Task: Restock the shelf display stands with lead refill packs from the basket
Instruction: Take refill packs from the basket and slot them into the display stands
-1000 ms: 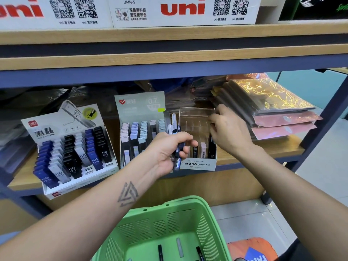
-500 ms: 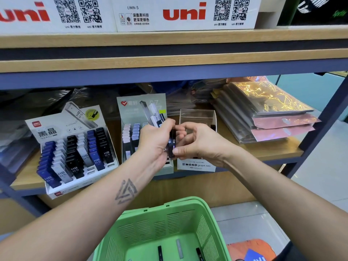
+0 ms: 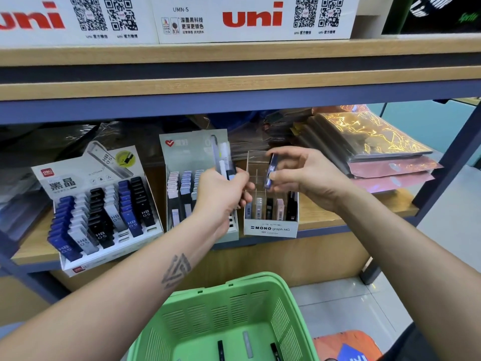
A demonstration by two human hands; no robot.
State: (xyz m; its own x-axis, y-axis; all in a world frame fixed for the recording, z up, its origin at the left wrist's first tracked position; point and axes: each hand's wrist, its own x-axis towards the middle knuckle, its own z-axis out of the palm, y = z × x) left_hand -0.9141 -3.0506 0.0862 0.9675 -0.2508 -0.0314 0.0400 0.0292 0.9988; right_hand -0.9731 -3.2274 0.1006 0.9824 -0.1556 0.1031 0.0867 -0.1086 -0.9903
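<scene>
My left hand (image 3: 221, 196) grips a small bundle of lead refill packs (image 3: 223, 160) that stick up in front of the middle grey display stand (image 3: 194, 149). A single dark blue refill pack (image 3: 270, 171) is pinched between thumb and fingers of my right hand (image 3: 304, 175), held upright over the clear MONO graph MG stand (image 3: 270, 229). That stand has several packs in its front row. The green basket (image 3: 283, 303) sits below the shelf with three packs lying on its bottom.
A white Deli stand (image 3: 86, 178) full of blue, black and grey HB 0.5 packs stands at the left. Shiny pink and gold pouches (image 3: 374, 149) are stacked at the right. Uni boxes (image 3: 252, 19) line the wooden shelf above. A tiled floor lies at the right.
My right hand has taken one dark blue pack from the bundle in my left hand and moved it right, over the MONO stand. Earlier it was reaching into that stand.
</scene>
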